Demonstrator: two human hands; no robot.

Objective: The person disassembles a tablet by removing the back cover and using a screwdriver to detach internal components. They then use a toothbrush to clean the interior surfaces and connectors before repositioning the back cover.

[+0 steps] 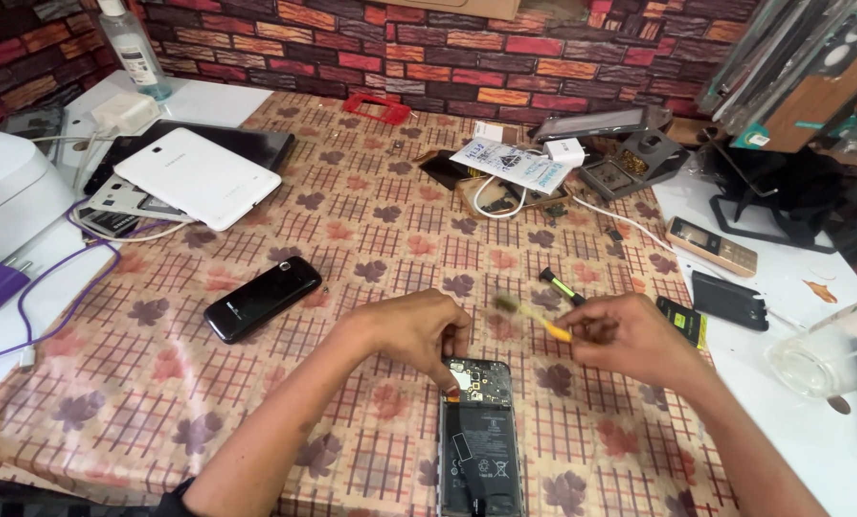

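Under left hand [411,327], opened phone [478,440]

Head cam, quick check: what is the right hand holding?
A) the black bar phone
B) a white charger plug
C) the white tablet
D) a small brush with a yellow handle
D: the right hand grips a small yellow-handled brush, motion-blurred, above the opened phone, which the left hand steadies at its top edge; the black bar phone and the white tablet lie untouched further left on the table.
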